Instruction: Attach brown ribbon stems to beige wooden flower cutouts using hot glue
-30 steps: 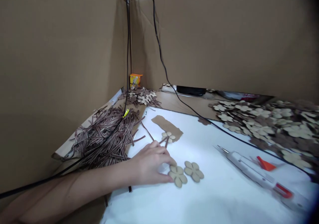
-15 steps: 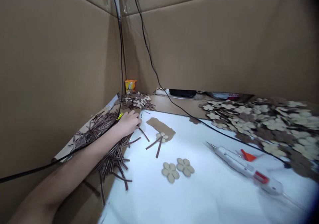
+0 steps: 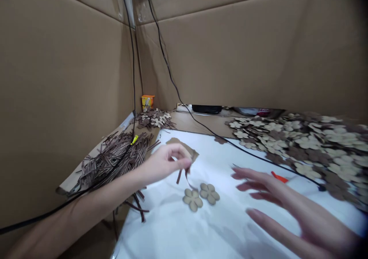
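My left hand (image 3: 165, 161) is closed in a pinch above the white board (image 3: 221, 232). From its fingertips a thin brown strip (image 3: 189, 180) hangs down toward two beige felt-like flowers (image 3: 193, 200) lying side by side. Another short strip (image 3: 178, 177) shows below the hand. A torn brown paper piece (image 3: 193, 150) is partly covered by that hand. My right hand (image 3: 276, 197) is open, fingers spread and slightly blurred, over the pen-shaped white tool with a metal tip (image 3: 235, 165). The tool's body is hidden behind the hand, beside an orange piece (image 3: 278, 177).
A heap of brown strips (image 3: 115, 155) lies left of the board. Beige and brown flowers (image 3: 304, 140) are piled at the right, with a smaller pile (image 3: 158, 117) near the orange box (image 3: 147, 102). A black cable (image 3: 207, 126) crosses the board; cardboard walls (image 3: 235, 59) stand behind.
My left hand has moved right from the strip heap to above the board, with a strip between its fingers. My right hand has come into view, open over the tool.
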Motion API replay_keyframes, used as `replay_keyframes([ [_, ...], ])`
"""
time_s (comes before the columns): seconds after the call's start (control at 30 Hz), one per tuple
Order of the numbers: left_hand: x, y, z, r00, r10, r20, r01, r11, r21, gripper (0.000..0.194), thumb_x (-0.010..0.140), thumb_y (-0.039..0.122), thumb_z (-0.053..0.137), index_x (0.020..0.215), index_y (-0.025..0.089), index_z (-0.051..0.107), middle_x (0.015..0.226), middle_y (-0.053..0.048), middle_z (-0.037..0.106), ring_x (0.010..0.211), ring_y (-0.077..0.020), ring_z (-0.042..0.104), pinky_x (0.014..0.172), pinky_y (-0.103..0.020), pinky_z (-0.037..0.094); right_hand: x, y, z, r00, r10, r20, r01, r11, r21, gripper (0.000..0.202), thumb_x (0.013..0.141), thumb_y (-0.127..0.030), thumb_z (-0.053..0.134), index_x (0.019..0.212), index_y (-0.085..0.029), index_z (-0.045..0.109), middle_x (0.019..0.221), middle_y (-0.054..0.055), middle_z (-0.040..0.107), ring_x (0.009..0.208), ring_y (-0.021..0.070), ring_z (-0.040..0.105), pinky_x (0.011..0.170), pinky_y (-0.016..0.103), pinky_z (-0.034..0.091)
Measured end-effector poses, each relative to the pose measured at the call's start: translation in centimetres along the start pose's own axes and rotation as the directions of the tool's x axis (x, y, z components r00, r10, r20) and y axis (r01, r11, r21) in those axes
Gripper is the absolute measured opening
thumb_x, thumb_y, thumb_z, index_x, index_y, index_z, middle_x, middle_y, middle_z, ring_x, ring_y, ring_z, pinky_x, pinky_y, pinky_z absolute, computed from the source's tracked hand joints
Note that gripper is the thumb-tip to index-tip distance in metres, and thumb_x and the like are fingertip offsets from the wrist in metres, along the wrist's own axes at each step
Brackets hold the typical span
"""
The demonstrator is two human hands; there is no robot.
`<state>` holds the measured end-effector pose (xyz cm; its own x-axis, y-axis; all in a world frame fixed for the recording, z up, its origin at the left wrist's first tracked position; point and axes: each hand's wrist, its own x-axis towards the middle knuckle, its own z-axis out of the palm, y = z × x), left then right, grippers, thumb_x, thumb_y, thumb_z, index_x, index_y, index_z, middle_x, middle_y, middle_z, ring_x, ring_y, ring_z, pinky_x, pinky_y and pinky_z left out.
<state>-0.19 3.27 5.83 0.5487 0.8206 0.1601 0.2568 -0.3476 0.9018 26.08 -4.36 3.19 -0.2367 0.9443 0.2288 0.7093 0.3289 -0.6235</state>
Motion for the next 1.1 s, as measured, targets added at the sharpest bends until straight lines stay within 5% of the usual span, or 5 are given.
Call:
replay_keyframes([
  [0.1,-1.5,0.7,2.9,0.944,-0.133,0.301,0.266,0.848,-0.458,0.039,0.070,0.051,0.066,0.071,0.015,0.051,0.065,-0.001,0.056,0.059,-0.0111,0.051,0.058,-0.023,0.039,1.8,-3.3,1.8,0.985,-0.010,0.170,-0.059,0.917,0.395,0.047,0.084,-0.044,0.053,0.127,-0.030,0.043,0.123,0.010,0.053,0.098,0.0219,0.059,0.078,0.034,0.054],
  [0.27,-2.7,-0.5,4.5,0.897,-0.171,0.407,0.394,0.727,-0.563,0.036,0.069,0.046,0.070,0.076,0.014,0.055,0.064,0.001,0.055,0.059,-0.0091,0.050,0.061,-0.022,0.037,3.5,-4.2,4.4,0.979,-0.044,0.198,-0.107,0.718,0.687,0.019,0.078,-0.037,0.062,0.074,-0.019,0.061,0.092,0.004,0.057,0.085,0.0172,0.059,0.072,0.028,0.052],
  [0.57,-3.7,-1.9,4.6,0.877,-0.249,0.411,0.471,0.609,-0.638,0.030,0.073,0.039,0.069,0.081,0.012,0.058,0.072,-0.005,0.064,0.067,-0.0137,0.061,0.070,-0.027,0.043,3.6,-3.1,4.5,0.961,-0.257,0.101,0.215,0.926,0.310,0.010,0.080,-0.014,0.057,0.081,-0.022,0.063,0.093,0.004,0.060,0.084,0.0155,0.059,0.074,0.027,0.050],
  [0.83,-4.0,-1.4,4.8,0.836,-0.361,0.412,0.543,0.441,-0.715,0.035,0.060,0.031,0.081,0.081,0.009,0.063,0.070,-0.002,0.058,0.063,-0.0110,0.057,0.072,-0.030,0.045,3.6,-2.2,4.7,0.854,-0.517,-0.065,0.515,0.856,-0.034,0.014,0.086,-0.014,0.051,0.083,-0.020,0.063,0.073,0.000,0.069,0.063,0.0125,0.063,0.095,0.039,0.045],
  [1.1,-3.9,-1.4,5.0,0.937,-0.329,0.121,0.322,0.669,-0.670,0.022,0.072,0.033,0.070,0.073,0.013,0.061,0.070,-0.003,0.061,0.067,-0.0135,0.057,0.072,-0.031,0.043,3.4,-2.9,4.6,0.977,-0.211,0.031,0.204,0.967,0.150,0.014,0.082,-0.024,0.057,0.090,-0.022,0.069,0.071,0.002,0.069,0.064,0.0157,0.063,0.060,0.026,0.050],
])
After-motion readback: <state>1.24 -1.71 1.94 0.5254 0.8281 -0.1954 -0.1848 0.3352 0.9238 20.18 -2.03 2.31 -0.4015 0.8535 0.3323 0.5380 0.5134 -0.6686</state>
